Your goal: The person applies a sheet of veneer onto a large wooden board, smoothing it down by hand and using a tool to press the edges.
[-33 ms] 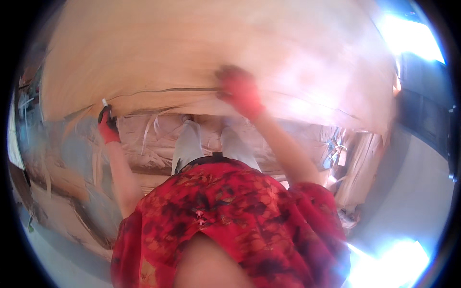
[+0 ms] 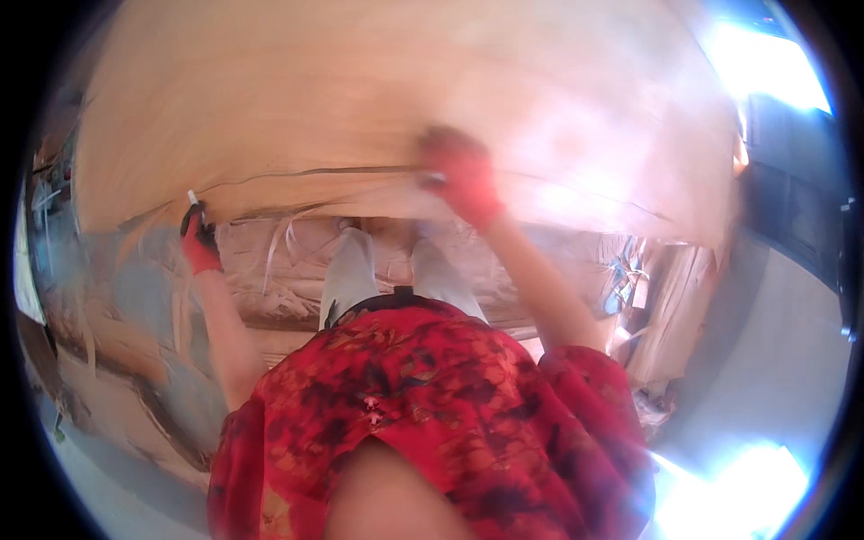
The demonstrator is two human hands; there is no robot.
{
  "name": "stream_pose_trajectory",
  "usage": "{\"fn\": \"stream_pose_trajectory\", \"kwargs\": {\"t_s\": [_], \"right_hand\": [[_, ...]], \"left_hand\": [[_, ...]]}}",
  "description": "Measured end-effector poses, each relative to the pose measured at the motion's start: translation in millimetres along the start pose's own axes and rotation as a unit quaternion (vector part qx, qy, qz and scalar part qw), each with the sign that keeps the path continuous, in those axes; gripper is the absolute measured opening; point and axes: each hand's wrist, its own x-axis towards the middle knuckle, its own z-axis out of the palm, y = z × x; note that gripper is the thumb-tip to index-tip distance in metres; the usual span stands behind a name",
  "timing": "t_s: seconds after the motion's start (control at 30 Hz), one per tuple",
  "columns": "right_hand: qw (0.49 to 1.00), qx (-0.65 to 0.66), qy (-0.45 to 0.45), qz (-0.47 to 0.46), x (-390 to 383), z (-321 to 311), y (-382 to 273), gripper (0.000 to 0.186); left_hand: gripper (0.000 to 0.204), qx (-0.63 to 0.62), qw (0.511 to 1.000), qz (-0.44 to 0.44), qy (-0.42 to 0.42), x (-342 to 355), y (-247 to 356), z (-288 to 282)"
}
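A large sheet of pale wood veneer (image 2: pixel 342 99) lies in front of me, with a long dark split running along its near part. At the sheet's near left edge, my left hand (image 2: pixel 200 238), in a red glove with dark fingers, is closed on a small white stick-like thing (image 2: pixel 192 196) that pokes out past the fingertips. My right hand (image 2: pixel 463 175), also red-gloved, is over the veneer at the right end of the visible split. Motion smears its fingers, so whether it holds anything is unclear.
Torn veneer strips (image 2: pixel 281 245) hang from the near edge above my legs. Stacked wood and scraps (image 2: pixel 135 360) lie at the left. More wood pieces (image 2: pixel 670 310) stand at the right, beside a grey floor (image 2: pixel 765 351). Bright light washes out the right side.
My right hand has shifted slightly to the right across the veneer. My left hand stays at the edge, almost unmoved.
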Motion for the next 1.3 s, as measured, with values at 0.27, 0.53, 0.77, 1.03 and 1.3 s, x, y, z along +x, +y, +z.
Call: {"fn": "stream_pose_trajectory", "kwargs": {"t_s": [0.27,0.53,0.77,1.03,1.3], "right_hand": [[0.993,-0.057,-0.004,0.107,-45.1,-28.1,53.7,0.082],[0.991,-0.009,-0.032,0.129,-39.7,20.9,45.5,0.077],[0.993,-0.033,0.002,0.109,-50.5,-20.0,64.4,0.075],[0.995,0.000,-0.001,0.096,-49.2,-23.8,78.2,0.075],[0.969,0.225,0.071,0.070,-89.1,-58.4,108.9,0.055]], "left_hand": [[0.032,-0.071,0.981,-0.094,-0.156,43.4,-23.2,-64.3],[0.037,0.240,0.945,0.135,0.179,-31.5,21.9,-269.0],[0.027,0.167,0.974,0.023,0.154,-226.6,1.9,-44.6],[0.016,0.459,0.693,0.372,-0.414,-323.7,-58.2,355.9],[0.019,0.547,0.664,0.376,-0.345,-334.8,-119.4,389.5]]}}
